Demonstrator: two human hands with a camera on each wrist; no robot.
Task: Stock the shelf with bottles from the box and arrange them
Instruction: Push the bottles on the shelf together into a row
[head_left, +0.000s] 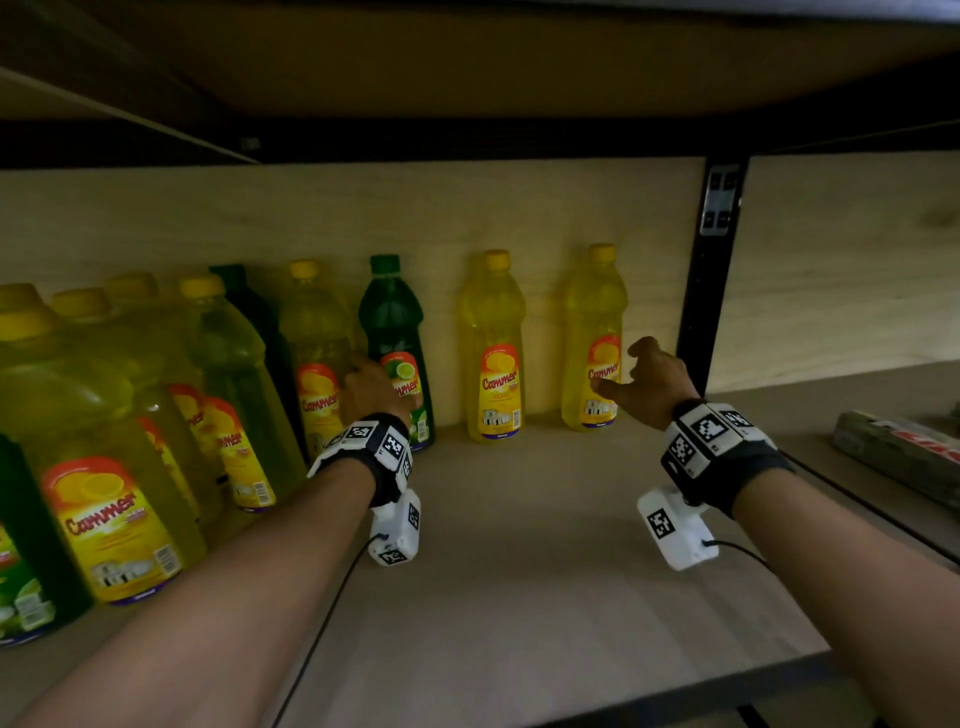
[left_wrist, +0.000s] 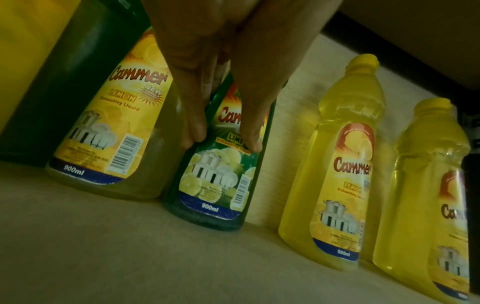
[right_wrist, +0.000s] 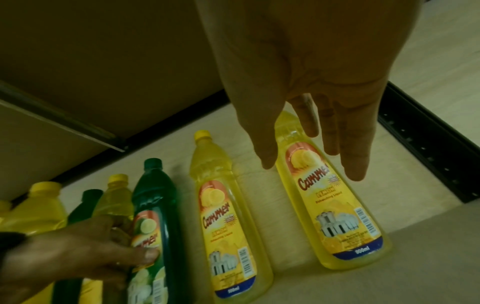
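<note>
The left hand (head_left: 375, 387) gripped the green bottle (head_left: 396, 332), upright at the back of the shelf (head_left: 519, 545) beside a yellow bottle (head_left: 317, 358). The right hand (head_left: 655, 382) hung spread and empty by the end bottle (head_left: 595, 338), apparently not touching. A hasty shove could likely topple the narrow green bottle against its neighbour; the loose fingers might knock the end one.

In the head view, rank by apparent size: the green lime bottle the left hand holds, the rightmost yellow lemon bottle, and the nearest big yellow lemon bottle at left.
1. Nearest big yellow lemon bottle, partly from nearness.
2-3. Green lime bottle in the left hand and rightmost yellow lemon bottle: alike, unranked.
</note>
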